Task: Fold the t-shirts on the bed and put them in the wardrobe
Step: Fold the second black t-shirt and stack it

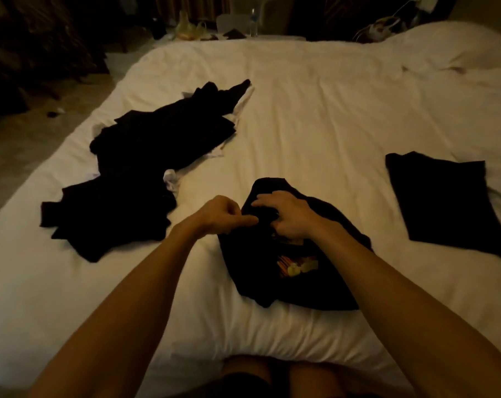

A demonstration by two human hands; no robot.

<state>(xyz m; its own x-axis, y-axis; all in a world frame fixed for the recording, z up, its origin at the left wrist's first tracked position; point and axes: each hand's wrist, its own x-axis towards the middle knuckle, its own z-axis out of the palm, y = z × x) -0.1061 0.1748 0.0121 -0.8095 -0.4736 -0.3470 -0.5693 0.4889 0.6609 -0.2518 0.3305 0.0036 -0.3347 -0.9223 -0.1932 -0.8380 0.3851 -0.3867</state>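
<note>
A crumpled black t-shirt with an orange and yellow print lies on the white bed right in front of me. My left hand pinches its cloth at the left edge, fingers curled. My right hand grips a bunch of the same shirt near its top. A folded black t-shirt lies flat to the right. A loose pile of black and white t-shirts sprawls on the left side of the bed.
A white pillow sits at the bed's far right corner. Beyond the bed a table holds a water bottle, a plastic container and yellow bags. Floor runs along the left of the bed.
</note>
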